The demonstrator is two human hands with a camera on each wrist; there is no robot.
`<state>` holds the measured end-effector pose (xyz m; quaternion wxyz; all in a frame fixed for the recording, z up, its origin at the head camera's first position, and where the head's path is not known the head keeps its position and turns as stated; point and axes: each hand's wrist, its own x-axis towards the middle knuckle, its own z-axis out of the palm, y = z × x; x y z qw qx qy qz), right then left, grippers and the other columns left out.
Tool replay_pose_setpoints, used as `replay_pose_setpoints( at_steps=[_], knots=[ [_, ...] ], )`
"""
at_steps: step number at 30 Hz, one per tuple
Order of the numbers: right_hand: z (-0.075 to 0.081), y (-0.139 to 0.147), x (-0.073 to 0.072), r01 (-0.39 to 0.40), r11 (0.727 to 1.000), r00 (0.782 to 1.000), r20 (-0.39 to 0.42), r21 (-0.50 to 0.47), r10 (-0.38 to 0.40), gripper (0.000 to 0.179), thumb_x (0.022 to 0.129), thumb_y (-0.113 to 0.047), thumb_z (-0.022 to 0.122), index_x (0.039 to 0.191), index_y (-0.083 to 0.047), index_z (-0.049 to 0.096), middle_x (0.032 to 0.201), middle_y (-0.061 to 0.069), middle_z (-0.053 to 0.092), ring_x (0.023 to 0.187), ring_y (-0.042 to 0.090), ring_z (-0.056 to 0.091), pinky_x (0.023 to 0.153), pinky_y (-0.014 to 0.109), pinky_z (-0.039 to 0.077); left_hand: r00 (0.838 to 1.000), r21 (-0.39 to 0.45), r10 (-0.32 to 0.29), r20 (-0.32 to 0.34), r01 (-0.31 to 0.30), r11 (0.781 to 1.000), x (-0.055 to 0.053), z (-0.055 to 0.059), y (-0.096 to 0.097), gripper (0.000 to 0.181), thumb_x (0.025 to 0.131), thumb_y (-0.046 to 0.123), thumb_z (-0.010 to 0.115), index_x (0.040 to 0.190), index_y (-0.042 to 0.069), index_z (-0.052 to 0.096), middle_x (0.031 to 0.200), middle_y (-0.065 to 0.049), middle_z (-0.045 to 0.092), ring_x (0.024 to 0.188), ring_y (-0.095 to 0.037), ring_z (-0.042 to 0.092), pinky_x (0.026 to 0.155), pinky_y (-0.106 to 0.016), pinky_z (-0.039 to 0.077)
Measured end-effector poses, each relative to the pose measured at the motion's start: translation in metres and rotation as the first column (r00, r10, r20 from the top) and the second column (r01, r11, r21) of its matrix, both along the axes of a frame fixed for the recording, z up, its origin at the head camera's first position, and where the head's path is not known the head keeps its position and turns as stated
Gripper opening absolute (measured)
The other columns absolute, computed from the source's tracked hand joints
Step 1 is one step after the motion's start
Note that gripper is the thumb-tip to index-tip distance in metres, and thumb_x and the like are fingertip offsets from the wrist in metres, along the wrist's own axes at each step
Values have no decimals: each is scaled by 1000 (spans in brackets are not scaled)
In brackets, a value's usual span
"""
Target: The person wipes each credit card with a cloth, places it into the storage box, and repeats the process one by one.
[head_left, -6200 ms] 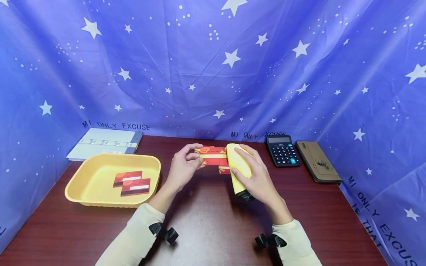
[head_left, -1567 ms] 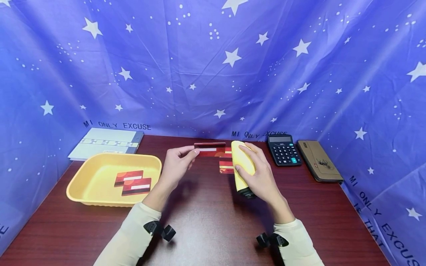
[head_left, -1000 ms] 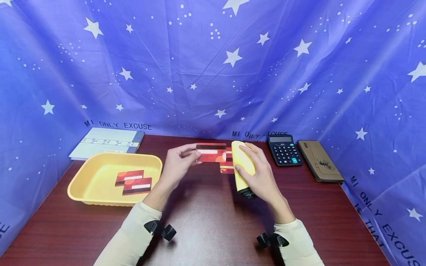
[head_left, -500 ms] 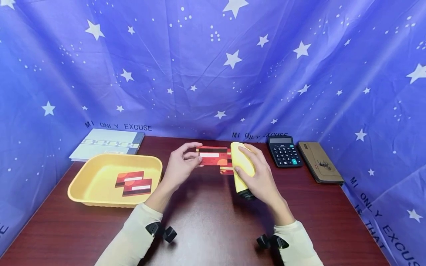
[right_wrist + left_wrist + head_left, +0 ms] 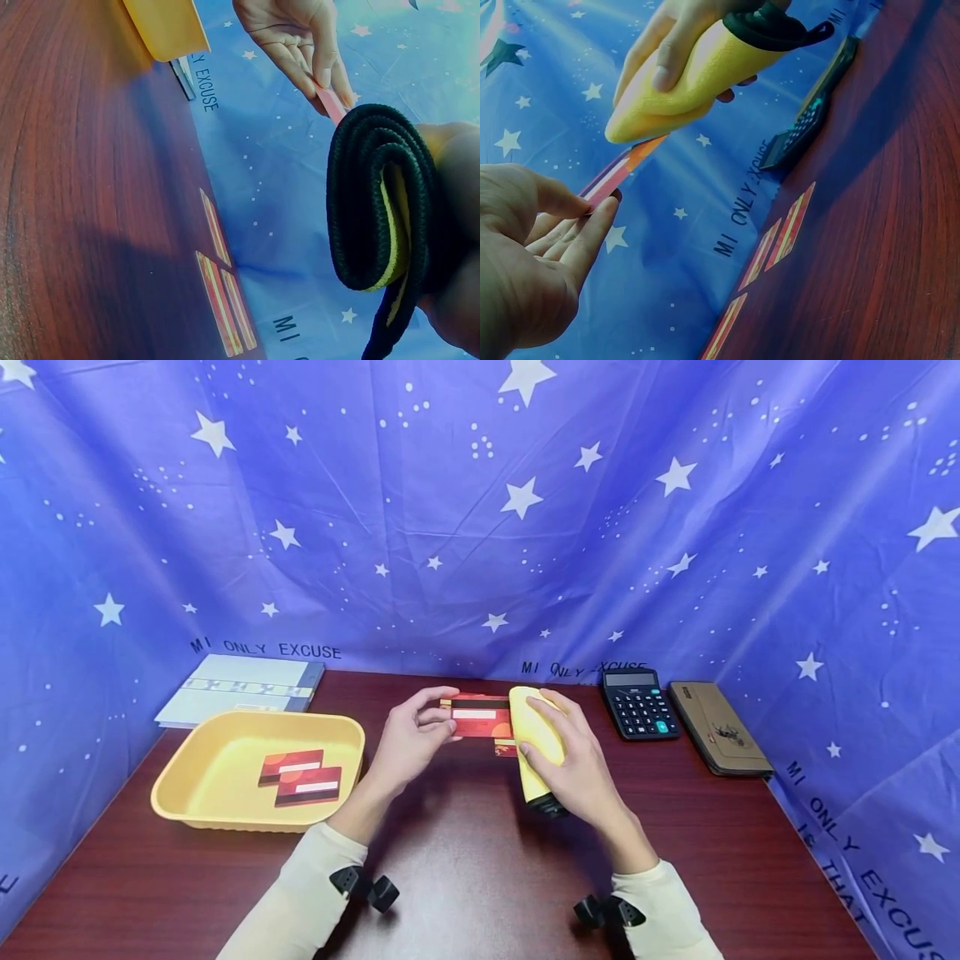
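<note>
My left hand (image 5: 415,739) pinches the left end of a red bank card (image 5: 480,724) between thumb and fingers. Its striped side, with a dark band and a white strip, faces the head camera. A folded yellow cloth (image 5: 535,735) with black edging is gripped in my right hand (image 5: 583,760). The cloth covers the card's right end; the left wrist view shows the cloth's tip (image 5: 626,131) against the card (image 5: 611,176). Below, several red-and-yellow cards (image 5: 217,304) lie flat on the table, mostly hidden from the head camera.
A yellow tray (image 5: 180,797) at the left holds two red cards (image 5: 307,787). Behind it lies a grey-white notebook (image 5: 243,685). A black calculator (image 5: 639,703) and a brown wallet (image 5: 720,728) lie at the back right. A blue star-patterned curtain (image 5: 450,510) borders the table.
The left hand's card has been turned over, from its yellow-striped face to its dark-banded one. Over the last half second, the cloth has shifted left onto the card's right end.
</note>
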<state>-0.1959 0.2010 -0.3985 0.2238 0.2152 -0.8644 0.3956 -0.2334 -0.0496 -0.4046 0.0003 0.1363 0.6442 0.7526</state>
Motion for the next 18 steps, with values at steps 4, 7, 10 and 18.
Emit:
replay_pose_setpoints(
  at_steps=[4, 7, 10, 18],
  knots=[
    [-3, -1, -1, 2, 1000, 1000, -23, 14, -1, 64, 85, -11, 82, 145, -20, 60, 154, 7, 50, 140, 27, 51, 108, 46, 47, 999, 25, -15, 28, 14, 1000, 2, 2, 2, 48, 89, -17, 60, 136, -3, 60, 94, -16, 70, 82, -11, 72, 84, -39, 67],
    [-4, -2, -1, 7, 1000, 999, -33, 18, -7, 65, 85, -11, 82, 145, -21, 60, 154, 7, 51, 139, 27, 52, 108, 44, 47, 998, 55, -35, 50, 32, 998, 4, 3, 4, 49, 90, -17, 59, 136, -2, 59, 97, -15, 71, 85, -12, 73, 89, -45, 66],
    [-4, -2, 0, 14, 1000, 999, -33, 15, -13, 65, 84, -11, 82, 145, -22, 60, 154, 6, 50, 139, 27, 52, 107, 43, 47, 997, 81, -47, 57, 42, 996, 5, 4, 7, 48, 91, -17, 59, 136, -2, 59, 101, -18, 73, 89, -12, 73, 93, -49, 64],
    [-4, -5, 1, 6, 999, 1000, -16, 42, -5, 63, 86, -15, 81, 145, -22, 59, 155, 5, 49, 141, 24, 49, 108, 39, 48, 997, 105, -65, 50, 60, 993, 8, 1, 13, 48, 92, -17, 59, 137, -1, 59, 109, -29, 72, 92, -13, 74, 92, -47, 64]
  ],
)
